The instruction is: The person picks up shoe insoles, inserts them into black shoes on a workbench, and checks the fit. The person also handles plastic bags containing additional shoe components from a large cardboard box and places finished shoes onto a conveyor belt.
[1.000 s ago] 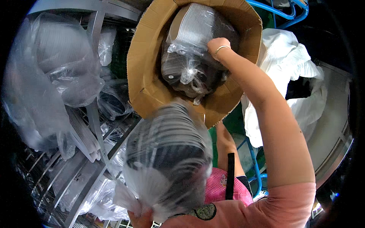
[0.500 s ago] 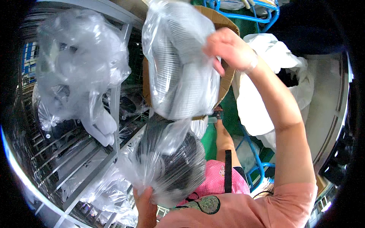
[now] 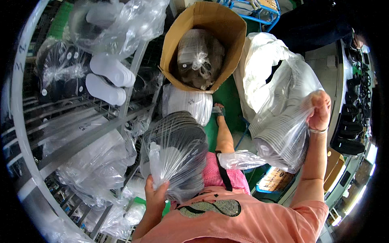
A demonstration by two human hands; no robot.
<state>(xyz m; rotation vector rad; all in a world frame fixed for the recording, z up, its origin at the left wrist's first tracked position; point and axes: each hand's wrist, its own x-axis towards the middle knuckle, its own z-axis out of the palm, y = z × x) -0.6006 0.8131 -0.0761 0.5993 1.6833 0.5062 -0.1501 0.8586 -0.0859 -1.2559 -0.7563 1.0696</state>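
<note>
My left hand (image 3: 156,198) is closed round the gathered neck of a clear plastic bag of black insoles (image 3: 178,139), held low in front of my body. The insoles stand stacked close together inside it. Out to the right, my right hand (image 3: 320,109) grips a second clear bag, filled with stacked grey insoles (image 3: 279,139). That bag hangs tilted against the front of a large white sack (image 3: 257,77), and its loose plastic end trails to the left.
An open cardboard box (image 3: 170,46) ahead holds a tied bag of dark items. A bag of pale stacked pieces (image 3: 188,101) sits below it. On the left, a metal rack (image 3: 121,121) carries white insoles (image 3: 107,79) and bagged goods. Dark footwear parts line the bench at right.
My right hand has carried the bag of grey insoles from in front of the cardboard box to the right, beside the white sack. My left hand keeps hold of the black-insole bag.
</note>
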